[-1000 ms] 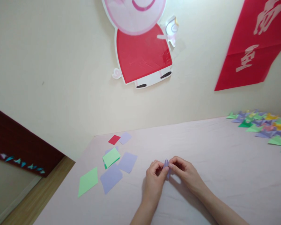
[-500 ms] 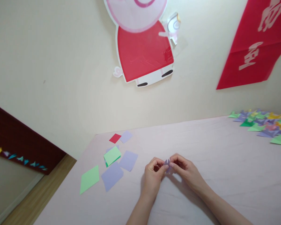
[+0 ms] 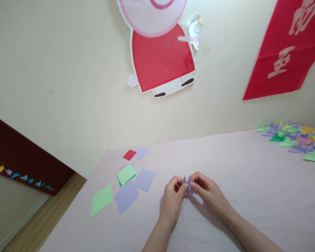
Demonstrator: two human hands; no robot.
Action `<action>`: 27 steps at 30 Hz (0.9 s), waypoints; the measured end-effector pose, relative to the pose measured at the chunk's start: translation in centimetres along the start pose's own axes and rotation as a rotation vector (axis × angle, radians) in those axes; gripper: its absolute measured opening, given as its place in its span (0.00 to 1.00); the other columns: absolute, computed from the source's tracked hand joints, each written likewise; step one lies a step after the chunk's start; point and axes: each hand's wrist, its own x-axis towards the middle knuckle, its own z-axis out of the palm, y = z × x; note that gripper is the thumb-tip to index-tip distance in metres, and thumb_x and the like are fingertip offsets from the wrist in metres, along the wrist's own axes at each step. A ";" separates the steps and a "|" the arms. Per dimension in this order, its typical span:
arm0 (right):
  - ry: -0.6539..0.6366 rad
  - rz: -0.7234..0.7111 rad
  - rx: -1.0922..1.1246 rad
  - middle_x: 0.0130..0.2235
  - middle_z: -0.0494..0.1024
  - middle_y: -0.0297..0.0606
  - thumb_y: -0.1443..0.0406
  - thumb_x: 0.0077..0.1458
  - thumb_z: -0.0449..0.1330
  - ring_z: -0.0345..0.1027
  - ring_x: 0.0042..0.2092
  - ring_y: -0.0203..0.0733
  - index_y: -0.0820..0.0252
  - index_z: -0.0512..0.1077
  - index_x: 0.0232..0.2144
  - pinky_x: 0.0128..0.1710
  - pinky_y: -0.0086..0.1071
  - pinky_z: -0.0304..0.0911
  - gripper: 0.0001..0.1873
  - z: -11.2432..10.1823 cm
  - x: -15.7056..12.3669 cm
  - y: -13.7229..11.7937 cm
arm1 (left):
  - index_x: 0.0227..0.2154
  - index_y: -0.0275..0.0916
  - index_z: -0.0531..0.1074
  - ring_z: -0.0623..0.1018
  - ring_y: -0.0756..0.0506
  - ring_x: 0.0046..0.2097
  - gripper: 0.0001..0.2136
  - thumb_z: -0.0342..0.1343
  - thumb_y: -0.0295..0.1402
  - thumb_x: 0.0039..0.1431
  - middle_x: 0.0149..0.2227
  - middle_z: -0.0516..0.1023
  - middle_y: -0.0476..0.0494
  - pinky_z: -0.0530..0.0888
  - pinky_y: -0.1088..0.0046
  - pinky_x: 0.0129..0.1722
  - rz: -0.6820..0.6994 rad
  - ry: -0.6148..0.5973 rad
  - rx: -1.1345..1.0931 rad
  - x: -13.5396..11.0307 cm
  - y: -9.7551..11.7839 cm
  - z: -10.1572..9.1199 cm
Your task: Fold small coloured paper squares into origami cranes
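A small folded purple paper (image 3: 188, 192) is being pinched from both sides.
The left hand (image 3: 172, 196) and right hand (image 3: 210, 193) are each holding it in a narrow, nearly closed grip; uneven pulling would be risking torn or skewed points. Left of the grip, flat sheets (image 3: 126, 197) are lying on pale cloth (image 3: 181, 155); well off to its right, folded pieces (image 3: 276, 137) are clustering.

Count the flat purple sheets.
4 purple sheets: one beside the red sheet, one mostly under the stacked green sheets, one right of that stack, one in front of it. More may be hidden.
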 end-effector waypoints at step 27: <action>0.006 -0.028 -0.209 0.25 0.67 0.29 0.56 0.55 0.58 0.60 0.28 0.37 0.57 0.67 0.26 0.29 0.29 0.58 0.13 0.6 -0.2 0.4 | 0.33 0.39 0.73 0.73 0.47 0.35 0.07 0.55 0.37 0.60 0.32 0.76 0.49 0.69 0.74 0.37 0.064 0.056 0.035 -0.1 -0.7 0.0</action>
